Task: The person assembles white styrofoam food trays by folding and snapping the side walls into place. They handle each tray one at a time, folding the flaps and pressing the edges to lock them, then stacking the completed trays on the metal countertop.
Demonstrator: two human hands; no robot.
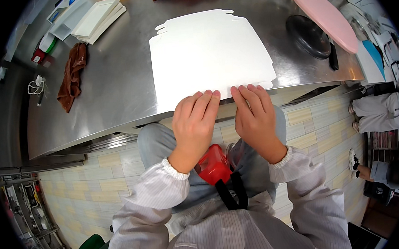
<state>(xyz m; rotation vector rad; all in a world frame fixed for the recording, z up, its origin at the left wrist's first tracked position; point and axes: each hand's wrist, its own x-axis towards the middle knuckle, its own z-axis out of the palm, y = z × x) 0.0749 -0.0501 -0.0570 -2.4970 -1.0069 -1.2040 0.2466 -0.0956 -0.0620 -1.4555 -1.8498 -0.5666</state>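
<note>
A flat white cardboard box blank (208, 54) lies on the steel table, its near edge along the table's front edge. Small tabs stick out at its far corners and right side. My left hand (193, 120) and my right hand (256, 116) are side by side at that near edge. The fingertips of both rest on top of the card, fingers straight and close together. Both thumbs are hidden from view, seemingly under the card's edge.
Brown cloths (72, 78) lie left and at the back. White trays (97, 20) are stacked at far left, with a white cable (36, 86) nearer. A black pan (308, 36) and pink round board (324, 18) stand right. A red container (212, 164) is between my legs. Other people (377, 112) are at right.
</note>
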